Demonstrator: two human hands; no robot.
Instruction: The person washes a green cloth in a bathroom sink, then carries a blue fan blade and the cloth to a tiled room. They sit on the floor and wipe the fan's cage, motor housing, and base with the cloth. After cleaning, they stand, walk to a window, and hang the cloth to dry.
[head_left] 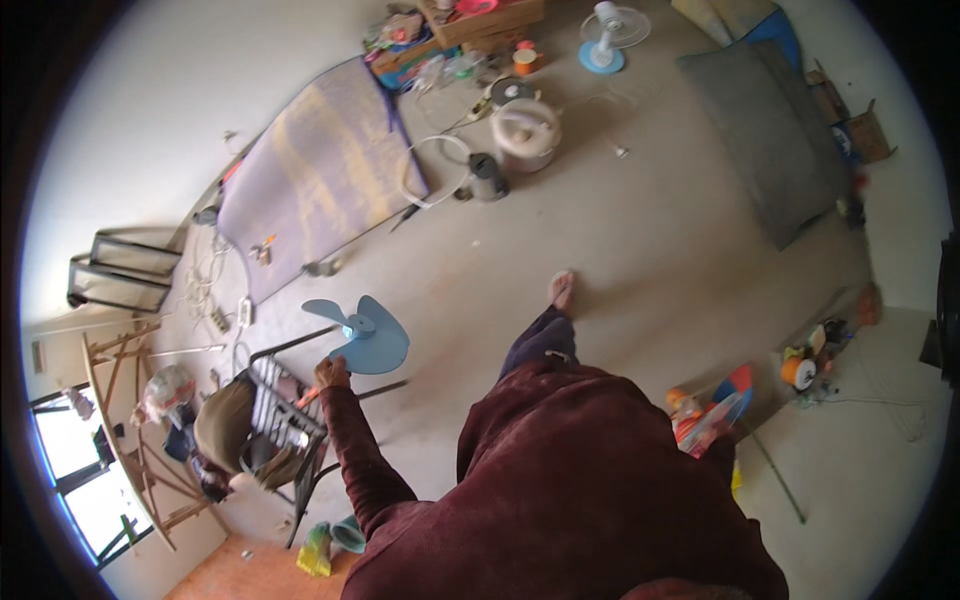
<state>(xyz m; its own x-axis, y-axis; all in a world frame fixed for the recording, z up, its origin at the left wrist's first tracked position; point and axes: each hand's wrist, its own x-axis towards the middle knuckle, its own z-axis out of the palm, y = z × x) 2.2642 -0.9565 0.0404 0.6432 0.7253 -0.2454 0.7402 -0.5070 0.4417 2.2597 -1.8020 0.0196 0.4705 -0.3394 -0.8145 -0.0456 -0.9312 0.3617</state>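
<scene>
A light-blue plastic fan blade (382,350) with a round hub is held out on the left. My left hand (332,374) is closed on the lower edge of one of its vanes. A black-framed chair (290,395) with a slatted seat stands just beneath that hand. On the right, my right hand (712,432) is smeared by motion at the end of its dark red sleeve. Next to it is a red and blue curved piece (738,388) among orange and clear items. Whether the right hand grips any of these I cannot make out.
A white fan (602,55) with a blue base stands at the back. Nearer are a rice cooker (527,135), a dark kettle (487,178) and a purple mat (320,170). A grey mattress (765,140) lies far right. Cables (205,285) trail along the left.
</scene>
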